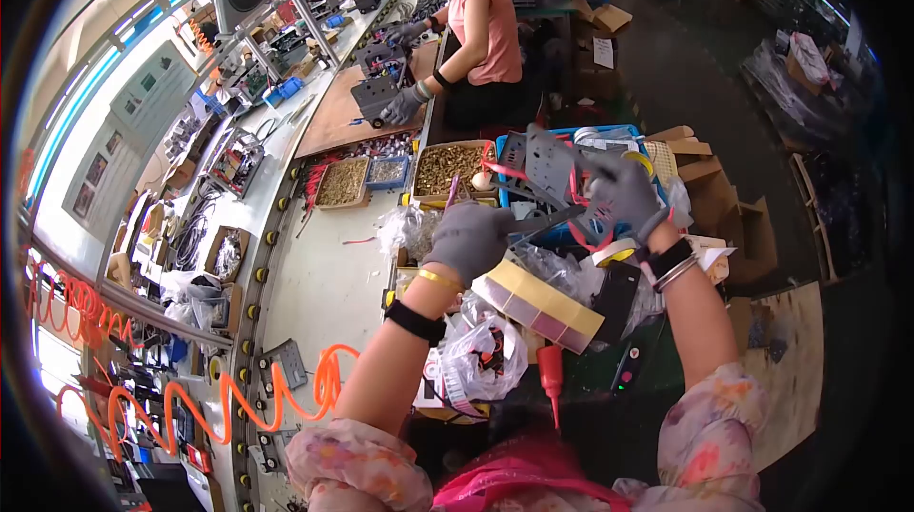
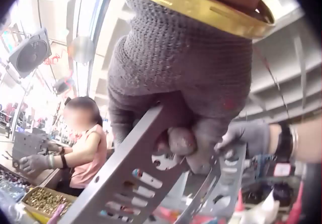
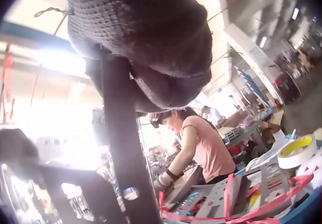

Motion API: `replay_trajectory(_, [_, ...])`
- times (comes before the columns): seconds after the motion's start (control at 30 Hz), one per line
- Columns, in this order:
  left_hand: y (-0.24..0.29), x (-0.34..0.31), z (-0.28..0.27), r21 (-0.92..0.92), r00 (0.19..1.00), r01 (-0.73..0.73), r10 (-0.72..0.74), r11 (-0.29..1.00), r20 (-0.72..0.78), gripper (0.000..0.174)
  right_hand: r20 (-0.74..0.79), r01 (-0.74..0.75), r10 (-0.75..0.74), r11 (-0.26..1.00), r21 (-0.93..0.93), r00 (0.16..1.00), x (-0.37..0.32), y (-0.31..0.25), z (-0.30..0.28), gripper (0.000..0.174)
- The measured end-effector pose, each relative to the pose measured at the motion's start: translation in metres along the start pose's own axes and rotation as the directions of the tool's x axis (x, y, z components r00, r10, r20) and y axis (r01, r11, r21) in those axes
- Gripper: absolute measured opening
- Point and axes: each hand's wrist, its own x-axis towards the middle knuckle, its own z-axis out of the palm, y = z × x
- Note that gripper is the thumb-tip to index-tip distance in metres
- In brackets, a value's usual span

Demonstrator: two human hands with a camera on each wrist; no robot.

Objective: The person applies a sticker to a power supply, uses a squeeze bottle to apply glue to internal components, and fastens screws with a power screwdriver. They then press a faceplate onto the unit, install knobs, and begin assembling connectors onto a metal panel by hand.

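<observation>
Both hands wear grey knit gloves. My left hand (image 1: 471,240) grips a grey slotted metal bracket (image 2: 151,168), its thumb and fingers curled around the edge. In the right wrist view, my right hand (image 1: 624,196) holds a grey metal piece (image 3: 121,133) by its end. The two pieces come close together between the hands, above a blue bin (image 1: 502,193). A grey metal plate (image 1: 549,164) shows just behind them in the head view. Pink ribbon (image 3: 231,196) lies over metal parts in the bin.
Trays of brass-coloured pieces (image 1: 452,169) stand beyond my left hand. Nearer are label sheets (image 1: 538,302), a clear plastic bag (image 1: 486,350), a red bottle (image 1: 550,369) and a tape roll (image 1: 614,252). An orange coiled hose (image 1: 224,412) crosses the left. Another person (image 1: 486,26) works further along the bench.
</observation>
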Motion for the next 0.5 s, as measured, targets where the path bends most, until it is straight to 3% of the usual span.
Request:
replay_trajectory(0.03, [0.003,-0.016,-0.01,-0.016,0.999,0.033,-0.033,0.999,0.023,0.012,0.024,-0.15,0.149,0.962,0.23,0.989,-0.001,0.0,-0.008,0.031])
replay_trajectory(0.1, [0.034,-0.055,-0.056,-0.051,0.994,0.095,-0.092,0.994,0.065,0.01,0.119,-0.368,0.352,0.83,0.42,0.928,-0.01,-0.018,-0.029,0.027])
replay_trajectory(0.2, [0.061,-0.146,-0.098,-0.085,1.0,-0.006,0.006,0.996,-0.002,0.01,0.028,-0.338,0.361,0.84,0.424,0.932,-0.048,-0.063,-0.039,0.025])
replay_trajectory(0.23, [0.065,-0.182,-0.111,-0.084,1.0,-0.025,0.024,0.996,-0.006,0.011,-0.075,-0.112,0.115,0.992,0.05,0.991,-0.062,-0.091,-0.036,0.025])
replay_trajectory(0.27, [0.068,-0.22,-0.126,-0.183,1.0,-0.022,0.025,0.983,0.016,0.013,-0.12,-0.259,0.269,0.961,0.093,0.956,-0.077,-0.133,-0.029,0.025])
replay_trajectory(0.3, [0.067,-0.259,-0.138,-0.277,0.999,-0.002,0.011,0.961,0.032,0.015,-0.147,-0.235,0.291,0.921,0.311,0.945,-0.096,-0.129,-0.027,0.027])
replay_trajectory(0.33, [0.06,-0.3,-0.139,-0.342,0.999,0.027,-0.012,0.939,0.047,0.022,-0.119,-0.282,0.315,0.931,0.232,0.941,-0.109,-0.178,-0.015,0.026])
replay_trajectory(0.37, [0.054,-0.341,-0.143,-0.372,0.994,0.108,-0.089,0.922,0.068,0.024,-0.058,-0.234,0.233,0.972,-0.014,0.971,-0.121,-0.209,-0.005,0.028])
replay_trajectory(0.4, [0.049,-0.385,-0.15,-0.406,0.983,0.184,-0.158,0.895,0.095,0.026,0.136,0.129,-0.062,0.816,-0.563,0.989,-0.147,-0.216,-0.006,0.032])
replay_trajectory(0.43, [0.045,-0.425,-0.155,-0.436,0.97,0.243,-0.214,0.867,0.115,0.027,0.182,-0.224,0.186,0.951,0.215,0.966,-0.172,-0.2,-0.014,0.031])
replay_trajectory(0.47, [0.043,-0.466,-0.156,-0.484,0.927,0.368,-0.352,0.794,0.129,0.025,0.216,-0.387,0.422,0.377,0.842,0.88,-0.195,-0.184,-0.021,0.032])
replay_trajectory(0.5, [0.049,-0.503,-0.153,-0.46,0.852,0.496,-0.513,0.736,0.098,0.014,0.229,-0.427,0.388,0.569,0.703,0.893,-0.2,-0.215,0.017,0.042])
